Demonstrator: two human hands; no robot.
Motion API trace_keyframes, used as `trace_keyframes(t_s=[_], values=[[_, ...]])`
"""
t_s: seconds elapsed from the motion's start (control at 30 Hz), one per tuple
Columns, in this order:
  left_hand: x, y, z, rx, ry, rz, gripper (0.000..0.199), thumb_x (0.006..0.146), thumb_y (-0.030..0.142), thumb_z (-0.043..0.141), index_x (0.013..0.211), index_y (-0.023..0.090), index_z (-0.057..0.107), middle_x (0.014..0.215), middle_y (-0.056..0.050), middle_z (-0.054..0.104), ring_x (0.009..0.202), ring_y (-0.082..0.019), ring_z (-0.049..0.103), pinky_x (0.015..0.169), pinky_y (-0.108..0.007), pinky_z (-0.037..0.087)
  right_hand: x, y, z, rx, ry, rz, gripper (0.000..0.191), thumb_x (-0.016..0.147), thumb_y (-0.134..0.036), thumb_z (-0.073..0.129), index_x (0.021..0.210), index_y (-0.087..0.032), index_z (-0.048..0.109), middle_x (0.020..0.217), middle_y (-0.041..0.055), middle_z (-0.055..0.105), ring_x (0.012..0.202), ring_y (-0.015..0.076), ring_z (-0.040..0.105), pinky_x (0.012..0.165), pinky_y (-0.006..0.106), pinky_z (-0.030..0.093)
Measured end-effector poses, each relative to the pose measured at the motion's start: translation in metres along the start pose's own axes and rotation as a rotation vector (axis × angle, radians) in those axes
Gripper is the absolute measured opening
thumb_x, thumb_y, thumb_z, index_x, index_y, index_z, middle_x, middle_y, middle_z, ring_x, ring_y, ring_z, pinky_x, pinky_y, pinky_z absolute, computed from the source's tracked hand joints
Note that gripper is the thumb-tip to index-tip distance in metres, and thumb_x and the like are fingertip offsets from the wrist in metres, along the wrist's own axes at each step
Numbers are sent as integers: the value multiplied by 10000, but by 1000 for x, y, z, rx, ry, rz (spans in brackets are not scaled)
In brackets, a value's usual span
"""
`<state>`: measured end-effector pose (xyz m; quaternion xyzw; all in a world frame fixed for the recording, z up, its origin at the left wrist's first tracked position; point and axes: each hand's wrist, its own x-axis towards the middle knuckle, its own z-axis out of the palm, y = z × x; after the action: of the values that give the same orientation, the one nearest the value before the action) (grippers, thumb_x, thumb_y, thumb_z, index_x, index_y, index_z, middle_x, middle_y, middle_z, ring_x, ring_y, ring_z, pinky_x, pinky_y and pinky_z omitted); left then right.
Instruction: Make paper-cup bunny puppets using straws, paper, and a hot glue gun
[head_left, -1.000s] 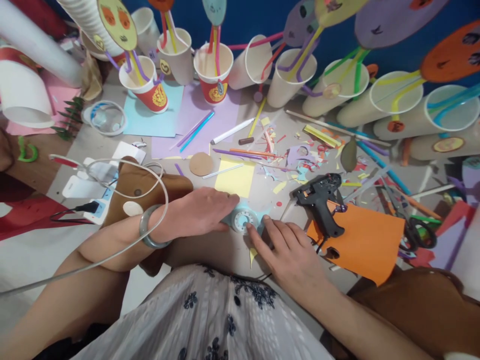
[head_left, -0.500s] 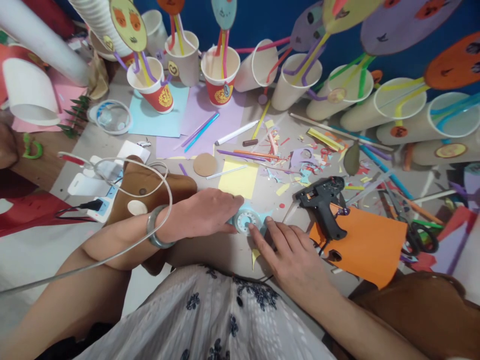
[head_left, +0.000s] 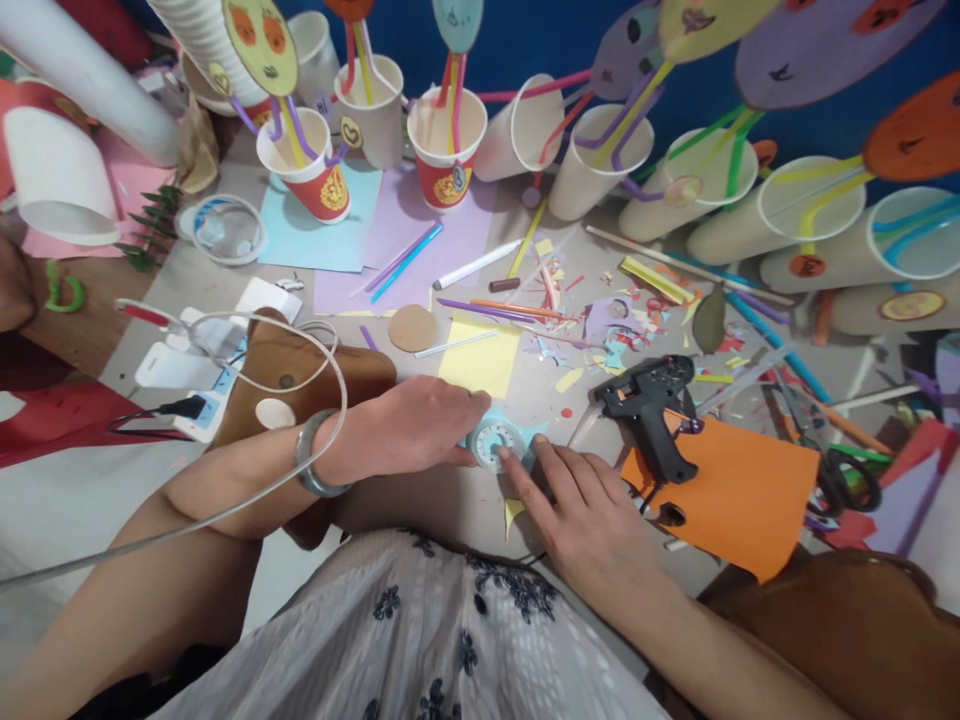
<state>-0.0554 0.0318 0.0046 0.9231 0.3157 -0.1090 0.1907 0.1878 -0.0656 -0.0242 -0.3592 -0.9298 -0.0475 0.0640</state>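
Observation:
A small white ring with marks around it, resembling a roll of tape, lies on a piece of light blue paper near the table's front edge. From the left, my left hand is closed on the ring's side. My right hand rests flat with its fingers stretched; the index fingertip touches the ring's lower right, and the other fingertips lie by the blue paper. Just beyond the ring is a yellow paper square. A black glue gun lies right of my right hand.
Paper cups with paper faces on straws line the back. Paper scraps and straws litter the middle. Scissors lie right, by orange paper. A white cable loops over my left forearm, near a power strip.
The view has shifted very slightly. Both hands and the ring stay in practically the same place.

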Motion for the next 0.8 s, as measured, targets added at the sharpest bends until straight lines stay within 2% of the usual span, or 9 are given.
trace_keyframes(t_s=[0.6,0.8], values=[[0,2,-5,10,-26,-4,359,964,480,662,1026,140,562,775,-45,676,728,-215,695,606,-303,398,-1,0,2,11,-18,13,497,922,-67,530,1417,-46,575,1218,279,688,1068,326,623,910,480,504],[0,1,-3,-24,-14,-11,335,969,467,656,1036,151,565,767,-38,673,731,-214,693,621,-307,420,-1,-1,-1,3,7,9,481,936,-79,555,1410,0,554,1221,280,705,1066,330,641,928,481,512]])
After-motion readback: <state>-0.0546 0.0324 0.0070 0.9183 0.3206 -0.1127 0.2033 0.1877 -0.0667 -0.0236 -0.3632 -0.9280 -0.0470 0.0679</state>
